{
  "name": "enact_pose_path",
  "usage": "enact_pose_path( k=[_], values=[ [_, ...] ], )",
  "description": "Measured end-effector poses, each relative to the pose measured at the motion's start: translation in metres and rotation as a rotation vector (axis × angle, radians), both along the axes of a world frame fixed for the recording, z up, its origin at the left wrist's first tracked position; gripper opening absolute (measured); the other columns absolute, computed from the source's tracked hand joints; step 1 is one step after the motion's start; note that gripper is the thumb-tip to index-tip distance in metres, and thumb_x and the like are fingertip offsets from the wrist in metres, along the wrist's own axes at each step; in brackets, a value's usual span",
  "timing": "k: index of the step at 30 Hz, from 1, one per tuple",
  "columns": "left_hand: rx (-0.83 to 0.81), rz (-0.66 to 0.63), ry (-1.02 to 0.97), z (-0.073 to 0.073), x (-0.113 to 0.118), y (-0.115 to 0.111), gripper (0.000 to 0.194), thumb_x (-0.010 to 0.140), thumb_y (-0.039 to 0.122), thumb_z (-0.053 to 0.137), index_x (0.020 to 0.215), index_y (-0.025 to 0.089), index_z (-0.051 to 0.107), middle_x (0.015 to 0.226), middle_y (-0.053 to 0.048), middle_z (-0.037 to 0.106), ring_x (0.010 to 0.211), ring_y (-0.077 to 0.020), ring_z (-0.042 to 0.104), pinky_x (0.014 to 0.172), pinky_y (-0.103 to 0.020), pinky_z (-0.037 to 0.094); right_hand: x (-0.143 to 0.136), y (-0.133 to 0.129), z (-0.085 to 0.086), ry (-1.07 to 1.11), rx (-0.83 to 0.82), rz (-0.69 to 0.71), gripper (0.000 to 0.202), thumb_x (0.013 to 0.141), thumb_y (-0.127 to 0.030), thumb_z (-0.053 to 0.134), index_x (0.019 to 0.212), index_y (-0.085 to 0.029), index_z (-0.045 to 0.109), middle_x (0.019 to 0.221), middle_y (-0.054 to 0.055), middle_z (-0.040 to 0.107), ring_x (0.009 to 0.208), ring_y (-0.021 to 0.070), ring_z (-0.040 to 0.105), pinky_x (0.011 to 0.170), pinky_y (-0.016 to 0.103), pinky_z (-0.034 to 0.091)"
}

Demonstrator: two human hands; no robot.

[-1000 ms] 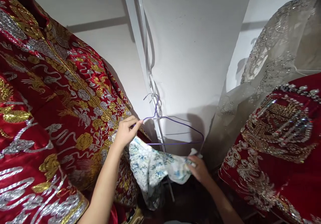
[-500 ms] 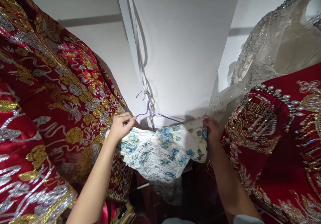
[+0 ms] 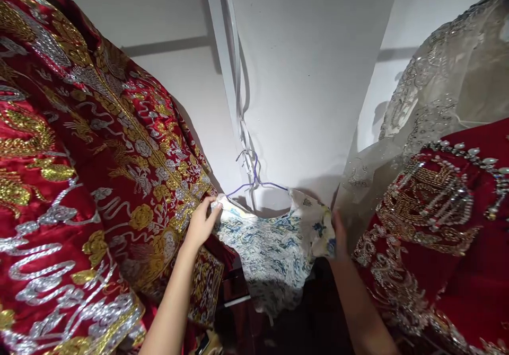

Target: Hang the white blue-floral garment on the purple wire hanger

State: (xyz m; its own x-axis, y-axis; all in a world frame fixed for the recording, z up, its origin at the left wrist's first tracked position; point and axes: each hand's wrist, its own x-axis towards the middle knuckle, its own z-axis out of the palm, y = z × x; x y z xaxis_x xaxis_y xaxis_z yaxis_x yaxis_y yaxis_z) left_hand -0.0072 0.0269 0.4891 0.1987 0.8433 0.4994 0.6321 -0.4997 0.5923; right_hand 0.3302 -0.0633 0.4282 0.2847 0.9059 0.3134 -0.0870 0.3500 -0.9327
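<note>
A white short-sleeved top [image 3: 274, 254] with a blue and yellow floral print hangs on a thin purple wire hanger [image 3: 256, 181]. The hanger's arms run down into the neckline, and its hook stands in front of a white strip on the wall. My left hand [image 3: 203, 222] pinches the cloth at the left shoulder between thumb and fingers. At the other side, my right hand [image 3: 340, 233] is beside the right sleeve, in shadow and blurred. Whether its fingers hold the sleeve edge is unclear.
On the left hangs a red jacket [image 3: 131, 169] with gold and silver embroidery. A red beaded dress [image 3: 437, 222] and a sheer white beaded garment [image 3: 441, 74] hang on the right. The pale wall [image 3: 310, 79] has a white vertical strip [image 3: 226, 42] with a loose cable.
The top's shoulders now cover the hanger's arm ends, and its neckline is spread around them. My left hand has moved from the hanger wire to the shoulder cloth. My right hand has slid lower.
</note>
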Motion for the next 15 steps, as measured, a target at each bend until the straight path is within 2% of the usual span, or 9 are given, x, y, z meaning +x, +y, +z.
enact_pose_path(
  k=[1,3,5,6,9,11,13,14,15],
  values=[
    [-0.001,-0.007,-0.004,-0.003,-0.003,-0.002,0.033,0.095,0.045,0.049,0.110,0.019,0.062,0.109,-0.010,0.069,0.100,-0.0261,0.063,0.085,-0.034,0.047,0.001,-0.003,-0.005,0.094,-0.024,-0.045,0.056,0.092,-0.069,0.043,0.104,-0.021,0.068,0.090,0.009,0.072,0.084,0.0265,0.071,0.067,0.039,0.060],
    [0.031,0.010,-0.037,-0.003,-0.003,-0.007,0.031,0.095,0.043,0.047,0.102,0.018,0.064,0.101,-0.008,0.070,0.089,-0.0234,0.064,0.074,-0.030,0.046,0.004,-0.006,-0.006,0.276,-0.096,-0.164,0.049,0.081,-0.071,0.059,0.094,-0.024,0.068,0.073,0.005,0.072,0.072,0.0274,0.072,0.058,0.037,0.059],
    [0.063,0.055,-0.093,0.005,0.001,-0.011,0.029,0.094,0.041,0.049,0.098,0.018,0.065,0.095,-0.006,0.069,0.078,-0.0203,0.061,0.066,-0.027,0.043,0.006,-0.006,0.007,0.349,-0.148,-0.266,0.042,0.073,-0.060,0.075,0.094,-0.025,0.067,0.069,0.002,0.071,0.065,0.0255,0.071,0.055,0.034,0.057],
    [0.066,0.074,-0.114,0.013,0.005,-0.012,0.028,0.093,0.041,0.051,0.097,0.018,0.066,0.091,-0.005,0.069,0.071,-0.0185,0.058,0.062,-0.026,0.042,0.007,-0.006,0.018,0.357,-0.152,-0.296,0.042,0.072,-0.057,0.077,0.096,-0.024,0.067,0.071,0.002,0.072,0.065,0.0250,0.071,0.055,0.033,0.057],
    [0.053,0.088,-0.106,0.040,0.018,-0.012,0.023,0.089,0.041,0.057,0.092,0.020,0.066,0.084,0.000,0.067,0.059,-0.0146,0.050,0.058,-0.026,0.037,0.006,-0.014,0.054,0.377,-0.127,-0.420,0.048,0.076,-0.057,0.074,0.106,-0.020,0.067,0.079,0.005,0.073,0.070,0.0251,0.071,0.058,0.032,0.058],
    [0.092,0.064,-0.036,0.054,0.030,-0.009,0.019,0.086,0.038,0.060,0.088,0.020,0.066,0.084,0.000,0.067,0.064,-0.0161,0.053,0.062,-0.027,0.038,-0.001,-0.030,0.069,0.395,-0.104,-0.570,0.049,0.081,-0.057,0.069,0.110,-0.017,0.067,0.081,0.006,0.073,0.071,0.0239,0.071,0.059,0.030,0.058],
    [0.178,0.013,0.060,0.058,0.044,-0.006,0.014,0.085,0.033,0.061,0.086,0.019,0.065,0.086,-0.002,0.067,0.078,-0.0199,0.057,0.072,-0.029,0.041,-0.015,-0.054,0.072,0.334,-0.039,-0.715,0.044,0.089,-0.054,0.059,0.111,-0.016,0.067,0.081,0.005,0.072,0.068,0.0208,0.071,0.054,0.026,0.056],
    [0.222,-0.017,0.101,0.055,0.051,-0.005,0.013,0.086,0.030,0.060,0.085,0.019,0.064,0.086,-0.003,0.066,0.083,-0.0214,0.057,0.076,-0.031,0.041,-0.025,-0.068,0.070,0.296,0.001,-0.751,0.041,0.093,-0.052,0.054,0.109,-0.017,0.068,0.079,0.004,0.072,0.066,0.0191,0.070,0.051,0.024,0.055],
    [0.258,-0.052,0.129,0.048,0.058,-0.005,0.013,0.087,0.028,0.057,0.084,0.018,0.063,0.085,-0.004,0.066,0.084,-0.0221,0.057,0.078,-0.033,0.042,-0.037,-0.083,0.066,0.161,0.074,-0.781,0.042,0.097,-0.050,0.045,0.108,-0.017,0.069,0.076,0.003,0.072,0.062,0.0177,0.069,0.048,0.023,0.054]
  ],
)
